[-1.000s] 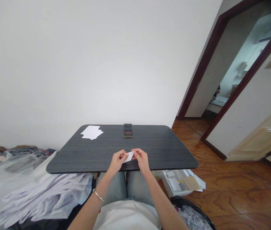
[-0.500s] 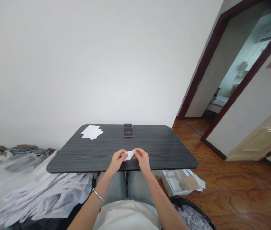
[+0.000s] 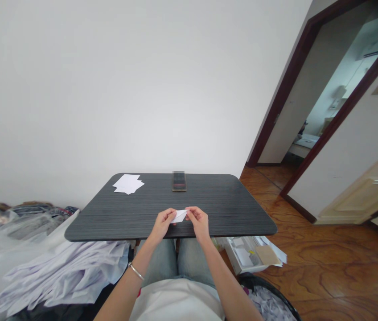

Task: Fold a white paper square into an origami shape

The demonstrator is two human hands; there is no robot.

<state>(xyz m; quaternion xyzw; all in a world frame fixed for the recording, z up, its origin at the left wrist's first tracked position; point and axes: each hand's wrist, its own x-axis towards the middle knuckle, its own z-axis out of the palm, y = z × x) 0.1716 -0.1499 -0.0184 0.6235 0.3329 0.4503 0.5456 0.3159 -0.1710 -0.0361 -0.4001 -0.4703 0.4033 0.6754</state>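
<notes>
Left hand [image 3: 164, 224] and right hand [image 3: 198, 224] each pinch a small folded white paper slip [image 3: 179, 216] over the dark grey woodgrain bench [image 3: 215, 209]; loose white paper sheets [image 3: 128, 184] lie unhandled at far left

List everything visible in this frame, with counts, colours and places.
small paper piece: one, white, pinched between both hands over the table's near part
paper sheets: several, white, stacked at the table's far left
phone: one, dark, at the table's far edge
table: one, dark grey, straight ahead
paper pile: one, white, left of the table
drawer: one, white, holding papers, below the table's right side
bin: one, black, holding shredded paper, front right
door: one, cream, right
left hand: one, silver bangle on wrist
right hand: one
</notes>
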